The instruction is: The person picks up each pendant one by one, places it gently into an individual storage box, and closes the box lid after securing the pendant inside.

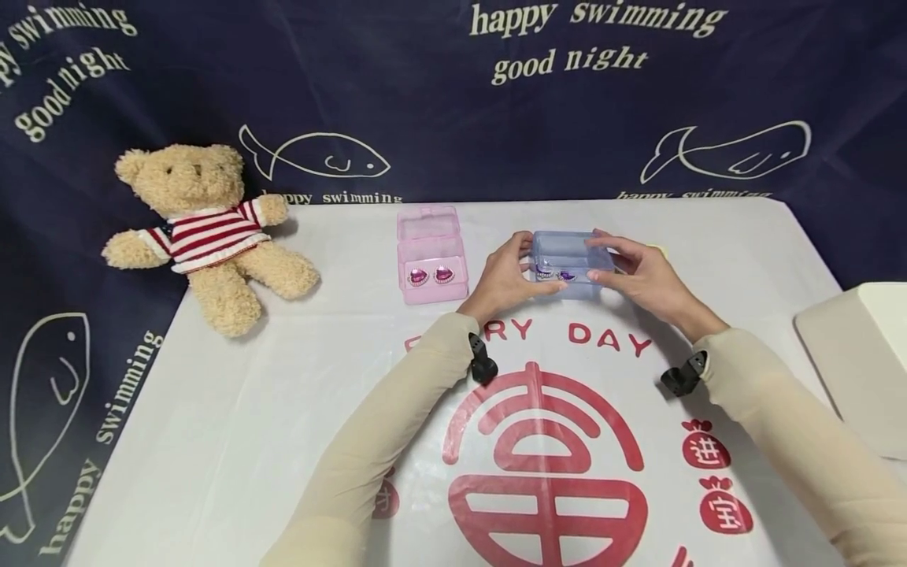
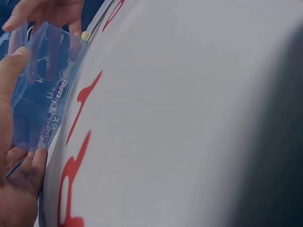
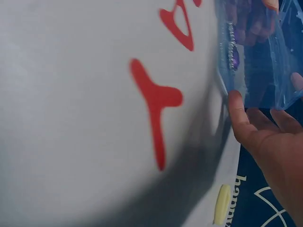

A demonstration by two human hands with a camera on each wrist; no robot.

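My left hand (image 1: 505, 276) grips the left end of a clear blue plastic box (image 1: 560, 246), and my right hand (image 1: 641, 276) holds its right end. The box's lid is raised at the back. Inside lie purple gems (image 1: 567, 276) with silvery beaded edges, partly hidden by the left thumb. In the right wrist view, the thumb and fingers of the right hand (image 3: 279, 151) are at the end of the blue box (image 3: 258, 71). To the left stands a pink box (image 1: 428, 228) with its lid up, holding two pink heart-shaped gems (image 1: 444, 274) with beaded rims.
A teddy bear (image 1: 198, 189) in a striped sweater sits at the table's back left. A yellow object (image 3: 222, 204) lies behind my right hand. At the right edge is a whitish boxy object (image 1: 850, 346). A white cloth with red print (image 1: 546, 465) covers the table.
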